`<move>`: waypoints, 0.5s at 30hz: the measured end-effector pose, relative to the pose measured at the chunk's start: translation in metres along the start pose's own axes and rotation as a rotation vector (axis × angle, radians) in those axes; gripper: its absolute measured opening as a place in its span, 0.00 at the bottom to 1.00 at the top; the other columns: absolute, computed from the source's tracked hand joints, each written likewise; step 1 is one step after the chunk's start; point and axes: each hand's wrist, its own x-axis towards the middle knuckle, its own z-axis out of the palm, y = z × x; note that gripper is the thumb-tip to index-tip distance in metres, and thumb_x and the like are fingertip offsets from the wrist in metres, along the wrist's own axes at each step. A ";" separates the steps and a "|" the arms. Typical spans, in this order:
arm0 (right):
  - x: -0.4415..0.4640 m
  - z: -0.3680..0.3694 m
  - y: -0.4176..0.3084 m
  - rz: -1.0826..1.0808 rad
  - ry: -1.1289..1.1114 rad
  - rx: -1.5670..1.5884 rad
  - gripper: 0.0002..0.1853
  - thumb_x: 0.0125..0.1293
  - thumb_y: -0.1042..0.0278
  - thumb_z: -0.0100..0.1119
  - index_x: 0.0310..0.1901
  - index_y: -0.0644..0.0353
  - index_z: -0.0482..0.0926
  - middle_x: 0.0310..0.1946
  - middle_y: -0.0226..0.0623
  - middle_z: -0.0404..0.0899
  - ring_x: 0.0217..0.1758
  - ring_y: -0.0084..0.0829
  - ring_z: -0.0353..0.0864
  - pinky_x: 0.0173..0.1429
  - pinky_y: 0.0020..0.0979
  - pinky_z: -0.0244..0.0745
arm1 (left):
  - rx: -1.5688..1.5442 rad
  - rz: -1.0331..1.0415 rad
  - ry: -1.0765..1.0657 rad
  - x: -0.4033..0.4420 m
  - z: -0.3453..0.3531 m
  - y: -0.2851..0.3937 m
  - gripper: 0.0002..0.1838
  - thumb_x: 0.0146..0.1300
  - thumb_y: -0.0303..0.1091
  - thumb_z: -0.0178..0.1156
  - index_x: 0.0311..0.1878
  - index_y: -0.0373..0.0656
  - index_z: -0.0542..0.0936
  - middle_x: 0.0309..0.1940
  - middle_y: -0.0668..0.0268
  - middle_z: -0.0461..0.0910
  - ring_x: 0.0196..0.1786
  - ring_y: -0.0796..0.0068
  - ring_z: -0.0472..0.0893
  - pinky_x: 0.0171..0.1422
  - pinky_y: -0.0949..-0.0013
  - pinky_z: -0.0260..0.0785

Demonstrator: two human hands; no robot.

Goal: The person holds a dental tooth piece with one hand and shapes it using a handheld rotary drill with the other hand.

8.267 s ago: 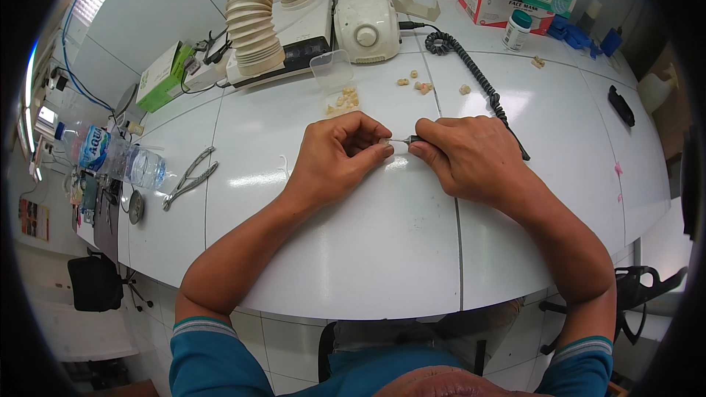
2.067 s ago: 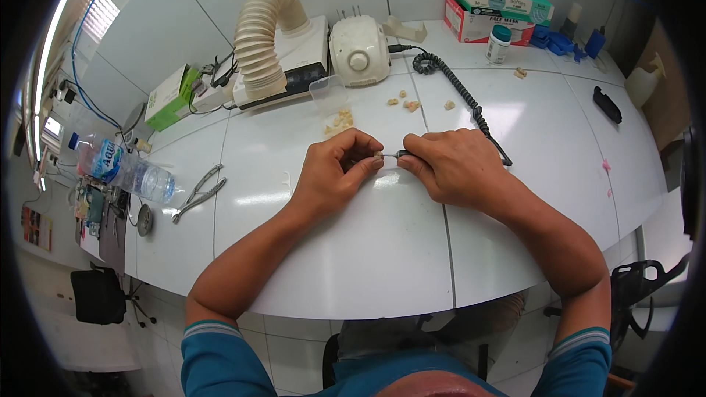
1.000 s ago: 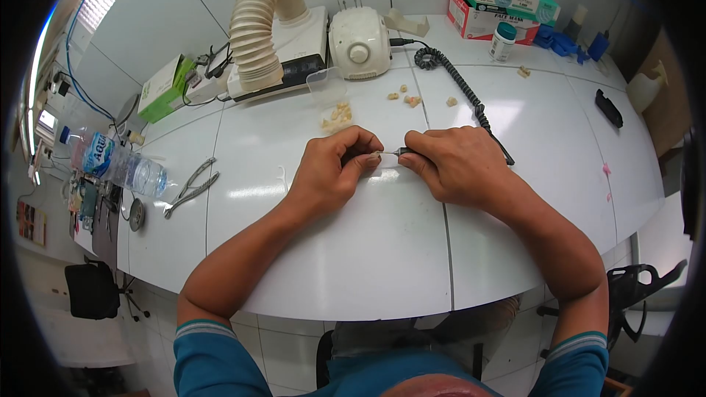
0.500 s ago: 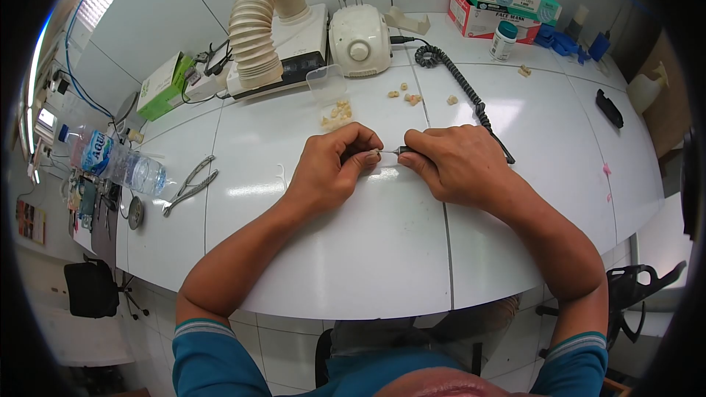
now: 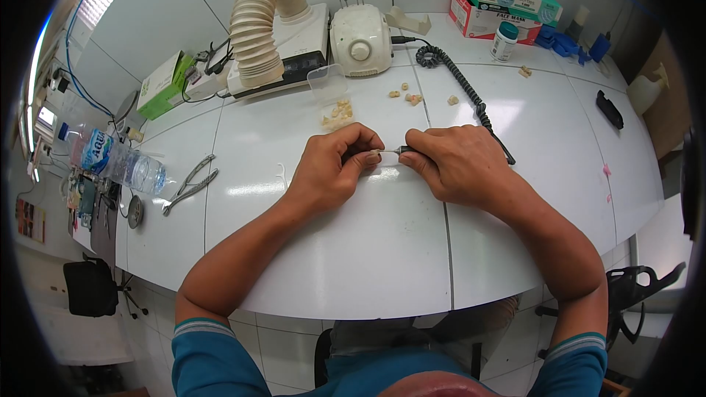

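My left hand (image 5: 329,167) pinches a small pale, tooth-coloured piece (image 5: 376,152) between thumb and forefinger; the fingers hide most of it. Wrapped around a dark rotary handpiece (image 5: 404,150), my right hand (image 5: 465,163) points its thin metal bur (image 5: 389,151) leftward at the piece. The tip seems to meet the piece, though contact is too small to be sure of. A coiled black cord (image 5: 463,87) runs from behind the right hand to the white control unit (image 5: 360,43). Just beyond the left hand stands a clear plastic box (image 5: 327,88) with several yellowish tooth-like pieces (image 5: 340,110).
Metal pliers (image 5: 190,185) and a water bottle (image 5: 118,162) lie on the left. Behind stands a ribbed suction hose (image 5: 254,26). Small tooth-coloured pieces (image 5: 413,99) are scattered past my hands. Mask boxes (image 5: 500,7) and a white jar (image 5: 504,41) stand back right.
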 end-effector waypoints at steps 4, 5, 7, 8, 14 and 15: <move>0.000 -0.001 0.000 -0.006 -0.008 0.000 0.18 0.88 0.46 0.59 0.47 0.53 0.84 0.35 0.44 0.93 0.39 0.50 0.94 0.40 0.51 0.83 | 0.011 0.003 0.002 0.000 0.000 0.001 0.07 0.80 0.17 0.65 0.56 0.33 0.86 0.47 0.64 0.92 0.52 0.81 0.88 0.63 0.72 0.83; 0.000 -0.001 0.000 -0.006 -0.007 -0.002 0.18 0.88 0.46 0.59 0.47 0.53 0.84 0.35 0.44 0.93 0.40 0.50 0.94 0.41 0.51 0.83 | 0.006 0.004 0.004 0.000 0.000 0.001 0.07 0.80 0.17 0.65 0.56 0.33 0.86 0.47 0.64 0.92 0.52 0.81 0.88 0.63 0.72 0.83; 0.000 -0.001 -0.001 0.001 -0.010 0.001 0.18 0.88 0.46 0.59 0.47 0.52 0.84 0.35 0.43 0.93 0.40 0.50 0.94 0.41 0.51 0.83 | 0.011 0.010 0.007 0.000 0.000 0.001 0.07 0.80 0.17 0.65 0.55 0.33 0.86 0.47 0.64 0.92 0.52 0.81 0.88 0.63 0.72 0.83; 0.000 -0.001 -0.001 0.005 -0.012 0.002 0.18 0.88 0.46 0.59 0.47 0.52 0.84 0.35 0.43 0.93 0.40 0.50 0.94 0.41 0.51 0.83 | 0.014 0.012 0.009 0.000 0.000 0.001 0.07 0.80 0.17 0.65 0.55 0.33 0.86 0.47 0.64 0.92 0.52 0.81 0.88 0.63 0.72 0.83; 0.000 0.000 0.000 0.000 0.003 -0.001 0.18 0.87 0.46 0.59 0.46 0.52 0.84 0.34 0.43 0.93 0.39 0.51 0.94 0.41 0.52 0.83 | 0.029 0.011 0.008 0.000 0.000 0.002 0.06 0.80 0.17 0.65 0.55 0.33 0.86 0.47 0.64 0.92 0.52 0.81 0.88 0.63 0.72 0.83; -0.001 0.000 0.001 -0.009 0.003 0.000 0.18 0.87 0.46 0.59 0.46 0.52 0.84 0.34 0.43 0.93 0.39 0.51 0.94 0.41 0.52 0.83 | 0.034 0.005 0.006 -0.001 0.000 0.003 0.06 0.80 0.17 0.65 0.55 0.33 0.86 0.46 0.64 0.92 0.52 0.81 0.88 0.63 0.72 0.83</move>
